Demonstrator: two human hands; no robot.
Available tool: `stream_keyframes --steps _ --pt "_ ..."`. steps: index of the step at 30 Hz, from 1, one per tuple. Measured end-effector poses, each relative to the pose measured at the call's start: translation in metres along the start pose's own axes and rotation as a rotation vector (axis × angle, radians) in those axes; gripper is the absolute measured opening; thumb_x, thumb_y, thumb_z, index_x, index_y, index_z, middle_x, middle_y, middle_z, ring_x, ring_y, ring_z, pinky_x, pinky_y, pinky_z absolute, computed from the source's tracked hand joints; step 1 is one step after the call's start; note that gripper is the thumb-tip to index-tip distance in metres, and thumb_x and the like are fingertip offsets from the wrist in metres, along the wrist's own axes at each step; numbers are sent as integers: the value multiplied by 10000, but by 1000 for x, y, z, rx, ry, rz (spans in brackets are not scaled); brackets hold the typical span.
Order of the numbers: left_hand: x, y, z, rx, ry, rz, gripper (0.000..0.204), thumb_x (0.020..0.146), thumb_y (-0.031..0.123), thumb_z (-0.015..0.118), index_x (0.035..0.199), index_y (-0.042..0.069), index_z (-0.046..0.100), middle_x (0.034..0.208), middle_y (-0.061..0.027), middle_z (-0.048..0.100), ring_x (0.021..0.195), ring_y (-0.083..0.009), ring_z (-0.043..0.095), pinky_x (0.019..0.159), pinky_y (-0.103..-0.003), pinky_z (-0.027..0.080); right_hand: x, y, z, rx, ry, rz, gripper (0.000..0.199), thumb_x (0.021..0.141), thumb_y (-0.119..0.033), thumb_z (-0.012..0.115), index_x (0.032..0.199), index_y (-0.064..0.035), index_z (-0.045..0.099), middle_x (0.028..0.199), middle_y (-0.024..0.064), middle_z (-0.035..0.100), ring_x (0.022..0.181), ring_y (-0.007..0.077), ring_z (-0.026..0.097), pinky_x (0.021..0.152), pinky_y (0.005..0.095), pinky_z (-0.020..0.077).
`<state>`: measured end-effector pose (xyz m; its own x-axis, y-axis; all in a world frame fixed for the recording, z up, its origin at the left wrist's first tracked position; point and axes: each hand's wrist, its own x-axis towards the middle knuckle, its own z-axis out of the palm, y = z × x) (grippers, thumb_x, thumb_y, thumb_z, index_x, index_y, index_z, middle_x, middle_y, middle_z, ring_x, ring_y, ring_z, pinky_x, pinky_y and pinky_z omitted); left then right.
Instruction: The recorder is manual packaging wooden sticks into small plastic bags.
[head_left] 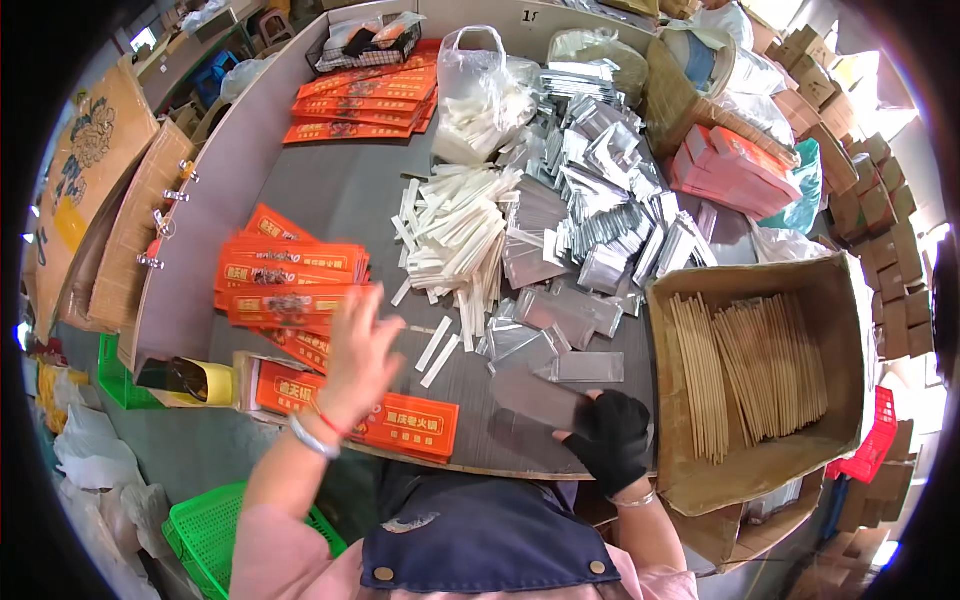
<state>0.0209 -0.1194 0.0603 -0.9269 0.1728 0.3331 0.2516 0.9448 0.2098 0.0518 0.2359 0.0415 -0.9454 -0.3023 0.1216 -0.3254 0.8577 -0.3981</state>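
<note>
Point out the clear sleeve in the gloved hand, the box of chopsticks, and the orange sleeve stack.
clear sleeve (535, 395), head view, its flat middle.
box of chopsticks (690, 480), head view, its front cardboard wall.
orange sleeve stack (285, 275), head view, top sleeve's middle.

Glossy clear plastic sleeves (560, 320), matt white paper packets (455, 235), orange printed paper sleeves (290, 275), wooden chopsticks (750, 370) in rough cardboard.

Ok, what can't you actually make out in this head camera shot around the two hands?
- Left hand: motion-blurred, so whether it grips an orange printed paper sleeve is unclear.
- Clear plastic pouch under the black-gloved right hand: glove hides its near end.
- Brown cardboard box of wooden chopsticks: its walls hide the stick ends.
</note>
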Motion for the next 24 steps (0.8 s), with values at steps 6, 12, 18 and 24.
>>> stream_keyframes --steps 6,12,18,24 --pt "-95 53 60 -250 -219 -362 913 649 509 832 1335 13 491 1416 -216 399 1333 -446 324 1114 -626 169 -7 -18 0 -101 -93 -116 653 632 -463 818 1110 -86 582 1013 87 598 982 267 558 928 454 348" --pt "-87 50 63 -364 -237 -393 988 621 474 863 1369 -11 436 1432 -220 385 1380 -423 279 1126 -627 130 0 -38 31 -15 -345 -129 643 672 -526 768 1118 -95 598 1028 83 609 1002 263 565 969 464 321" --pt "-64 34 68 -435 -36 -227 475 733 287 797 1083 7 637 1156 -166 590 1086 -363 529 961 -464 385 20 -55 59 180 -43 -300 553 713 -456 769 1092 -80 628 1037 116 633 1009 294 594 906 467 413" --pt "-33 19 87 -128 -79 -200 140 768 168 730 810 100 614 839 -65 557 838 -301 531 720 -434 382 -42 128 -8 -235 350 476 331 791 -207 746 1044 -30 627 1018 154 626 990 371 586 882 442 468"
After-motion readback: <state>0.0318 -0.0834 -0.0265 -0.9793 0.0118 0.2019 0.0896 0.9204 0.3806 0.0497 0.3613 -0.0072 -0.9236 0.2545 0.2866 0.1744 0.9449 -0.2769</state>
